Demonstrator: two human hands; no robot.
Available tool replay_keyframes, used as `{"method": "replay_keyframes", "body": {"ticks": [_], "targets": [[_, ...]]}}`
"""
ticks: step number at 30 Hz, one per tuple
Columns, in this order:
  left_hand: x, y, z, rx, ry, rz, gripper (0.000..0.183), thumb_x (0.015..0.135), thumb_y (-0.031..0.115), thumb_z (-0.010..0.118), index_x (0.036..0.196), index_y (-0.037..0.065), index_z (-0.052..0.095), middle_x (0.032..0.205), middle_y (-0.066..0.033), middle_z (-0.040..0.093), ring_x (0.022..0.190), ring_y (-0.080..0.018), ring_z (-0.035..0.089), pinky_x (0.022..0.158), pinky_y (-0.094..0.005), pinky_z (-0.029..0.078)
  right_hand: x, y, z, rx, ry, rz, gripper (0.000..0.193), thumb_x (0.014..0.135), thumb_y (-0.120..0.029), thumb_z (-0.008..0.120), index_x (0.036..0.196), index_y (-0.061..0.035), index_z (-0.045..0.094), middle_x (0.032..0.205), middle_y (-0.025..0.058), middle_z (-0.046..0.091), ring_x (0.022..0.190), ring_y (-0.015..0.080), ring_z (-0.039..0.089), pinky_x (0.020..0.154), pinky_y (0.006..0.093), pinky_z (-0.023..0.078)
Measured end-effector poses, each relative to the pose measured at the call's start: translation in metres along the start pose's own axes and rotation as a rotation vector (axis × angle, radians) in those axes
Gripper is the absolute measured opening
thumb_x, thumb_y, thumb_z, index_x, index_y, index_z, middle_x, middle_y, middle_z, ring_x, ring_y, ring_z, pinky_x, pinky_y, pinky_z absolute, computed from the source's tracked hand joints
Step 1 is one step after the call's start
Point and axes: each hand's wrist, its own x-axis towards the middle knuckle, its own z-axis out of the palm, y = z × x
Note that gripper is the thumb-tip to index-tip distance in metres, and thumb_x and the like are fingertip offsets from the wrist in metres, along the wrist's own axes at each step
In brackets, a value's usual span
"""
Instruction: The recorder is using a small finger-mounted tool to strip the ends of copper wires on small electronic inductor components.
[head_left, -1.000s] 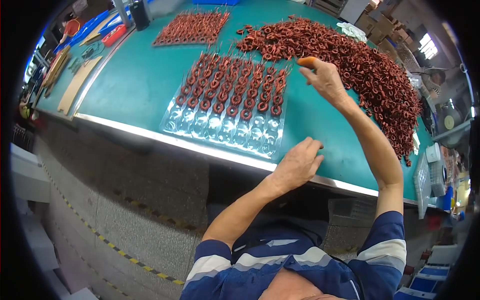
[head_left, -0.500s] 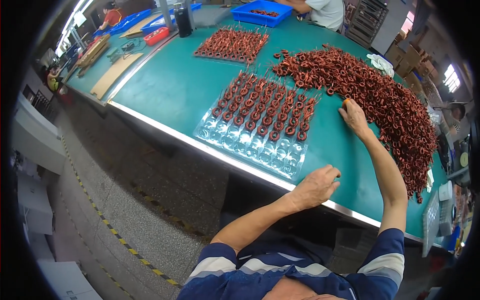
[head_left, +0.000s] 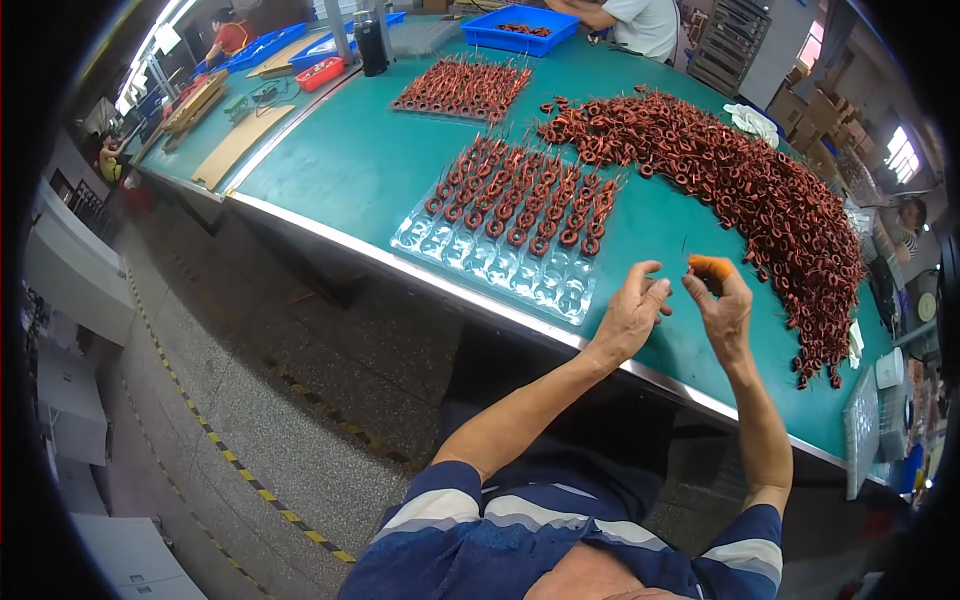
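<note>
Right hand [head_left: 728, 308]: raised over the tabletop [head_left: 325, 170], orange finger cot [head_left: 712, 267] on the index; thumb and index bent close together, thin wire lead seems to stick up by the tips, but can't tell if a coil is pinched there. Left hand [head_left: 626, 318]: just beside it, part open, fingers half curled, thumb apart from index; looks to hold nothing.

Coils: red rings with copper leads. Rows of seated coils [head_left: 520, 200] sit in the clear blister tray [head_left: 490, 268], left of the left hand, bare cells along its near edge. Big loose coil heap [head_left: 720, 165] curves round beyond and right of the hands. Second coil batch [head_left: 465, 88] in rows behind the tray.

Print on the cartons [head_left: 820, 115] at far right: too small and blurred to read.

Around: white cloth [head_left: 750, 122] against the heap's far side; blue bin [head_left: 505, 43] with some coils at the back, co-worker in a light top [head_left: 645, 28] beside it. Black cylinder [head_left: 371, 48], red bin [head_left: 320, 76] and cardboard strip [head_left: 243, 147] on the left. Clear trays [head_left: 861, 430] lean at the right edge, white tub [head_left: 889, 368] near them. Yellow-black tape [head_left: 240, 470] on the floor.
</note>
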Motion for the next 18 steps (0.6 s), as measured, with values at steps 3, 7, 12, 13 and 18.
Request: {"method": "replay_keyframes", "body": {"ticks": [3,7,12,13,18], "targets": [[0.001,0.001,0.010,-0.166,-0.164,-0.046,0.037,0.102,0.027,0.044,0.126,-0.001,0.042,0.101,-0.0103,0.060,0.080,-0.0136,0.061,0.069,-0.0259,0.050,-0.019,-0.009,0.005,-0.057,-0.034,-0.101,0.024,0.083,-0.005,0.070,0.105,0.0024,0.063,0.096,0.0121,0.063,0.081,0.0207,0.065,0.072,0.0299,0.052],[-0.002,-0.011,0.011,-0.167,-0.030,0.021,0.025,0.103,0.024,0.043,0.109,0.000,0.048,0.090,-0.0076,0.059,0.074,-0.0112,0.059,0.064,-0.0235,0.050,-0.038,-0.021,0.013,-0.212,-0.072,-0.305,0.037,0.083,0.000,0.065,0.119,0.0023,0.056,0.105,0.0161,0.060,0.088,0.0292,0.064,0.074,0.0352,0.053],[-0.005,0.004,0.000,-0.080,-0.106,0.005,0.018,0.102,0.022,0.045,0.101,0.004,0.050,0.072,-0.0017,0.053,0.056,-0.0091,0.053,0.049,-0.0242,0.043,-0.038,-0.026,-0.007,-0.276,0.141,-0.225,0.041,0.085,-0.009,0.068,0.123,0.0015,0.055,0.105,0.0131,0.057,0.084,0.0244,0.059,0.075,0.0349,0.051],[-0.004,0.009,-0.001,0.005,-0.089,0.047,0.018,0.102,0.022,0.045,0.100,0.004,0.051,0.068,0.0000,0.050,0.055,-0.0086,0.051,0.048,-0.0241,0.041,-0.033,-0.028,-0.011,-0.373,0.217,-0.308,0.042,0.085,-0.013,0.068,0.123,0.0012,0.055,0.104,0.0123,0.057,0.082,0.0238,0.059,0.073,0.0340,0.051],[-0.011,0.028,0.002,0.435,-0.213,0.273,0.021,0.102,0.024,0.046,0.098,0.004,0.051,0.065,0.0004,0.049,0.053,-0.0081,0.048,0.048,-0.0243,0.039,-0.030,-0.006,-0.023,0.347,-0.120,0.247,0.039,0.092,-0.029,0.066,0.115,0.0016,0.061,0.083,0.0046,0.063,0.072,0.0105,0.057,0.066,0.0260,0.048]]}}
